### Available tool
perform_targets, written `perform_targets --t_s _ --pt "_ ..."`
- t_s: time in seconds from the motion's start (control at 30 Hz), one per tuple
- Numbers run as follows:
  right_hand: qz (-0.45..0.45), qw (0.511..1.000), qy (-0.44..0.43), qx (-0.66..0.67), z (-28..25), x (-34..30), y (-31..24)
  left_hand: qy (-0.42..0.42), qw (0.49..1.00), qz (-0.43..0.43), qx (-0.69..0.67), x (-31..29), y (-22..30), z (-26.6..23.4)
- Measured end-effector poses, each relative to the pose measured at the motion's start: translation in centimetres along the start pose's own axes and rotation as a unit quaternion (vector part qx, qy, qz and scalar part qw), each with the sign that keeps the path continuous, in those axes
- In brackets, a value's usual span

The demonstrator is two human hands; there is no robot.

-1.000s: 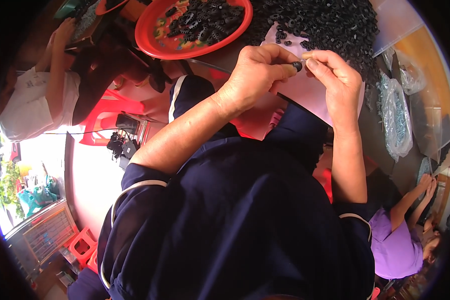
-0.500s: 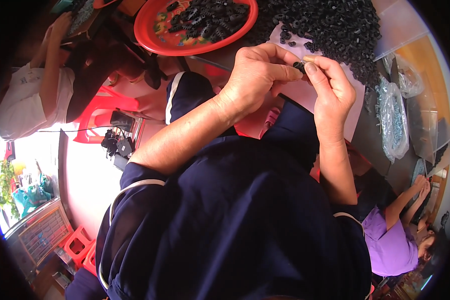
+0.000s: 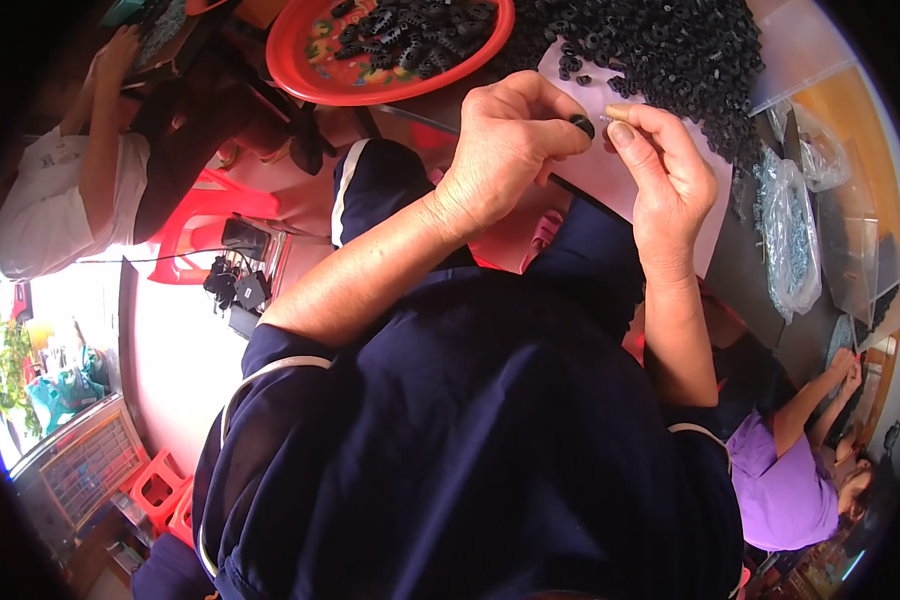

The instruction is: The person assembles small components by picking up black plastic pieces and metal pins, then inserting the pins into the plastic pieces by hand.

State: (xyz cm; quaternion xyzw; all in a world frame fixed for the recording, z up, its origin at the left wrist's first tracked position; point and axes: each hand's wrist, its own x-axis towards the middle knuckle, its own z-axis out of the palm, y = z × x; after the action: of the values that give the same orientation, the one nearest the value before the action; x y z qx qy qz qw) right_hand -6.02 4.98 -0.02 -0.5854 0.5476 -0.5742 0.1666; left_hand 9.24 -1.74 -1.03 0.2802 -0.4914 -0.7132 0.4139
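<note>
My left hand [image 3: 510, 140] pinches a small black plastic part [image 3: 583, 125] between thumb and fingertips. Just to its right, my right hand [image 3: 665, 165] has thumb and forefinger closed on a tiny shiny piece [image 3: 607, 118], too small to name. A narrow gap separates the two sets of fingertips. Beyond them a big heap of small black parts [image 3: 660, 60] covers the table, partly on a pale sheet [image 3: 690, 200]. A red round tray [image 3: 300, 85] at the far left holds more black parts on its patterned bottom.
On the table's right lies a clear plastic bag [image 3: 792, 240] of small bluish metallic pieces. A person in purple [image 3: 785, 480] works at the lower right, another in a white shirt [image 3: 70, 200] at the left. Red stools [image 3: 158, 485] stand at the lower left, near black cables [image 3: 235, 285].
My hands have drawn slightly apart. The black part, which both hands' fingertips touched before, is now in my left hand only, and the shiny piece shows at my right fingertips.
</note>
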Motion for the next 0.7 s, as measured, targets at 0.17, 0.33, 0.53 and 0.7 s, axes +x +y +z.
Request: perform_targets --t_s 0.17,0.33,0.53,0.7 --pt "-0.068 0.996 -0.036 -0.034 -0.1 0.5 -0.4 -0.018 0.999 -0.003 0.044 -0.1 0.6 0.2" --pt "-0.061 0.997 -0.035 -0.043 0.2 0.1 -0.3 -0.001 0.999 -0.025 -0.03 -0.3 0.8 0.4" --pt "-0.085 0.995 -0.033 -0.051 -0.3 0.7 -0.2 0.012 0.996 0.021 0.085 -0.3 0.5 -0.1" --pt "-0.101 0.976 -0.145 -0.128 -1.8 2.0 -0.8 -0.006 0.979 0.073 0.192 -0.7 0.8 0.1"
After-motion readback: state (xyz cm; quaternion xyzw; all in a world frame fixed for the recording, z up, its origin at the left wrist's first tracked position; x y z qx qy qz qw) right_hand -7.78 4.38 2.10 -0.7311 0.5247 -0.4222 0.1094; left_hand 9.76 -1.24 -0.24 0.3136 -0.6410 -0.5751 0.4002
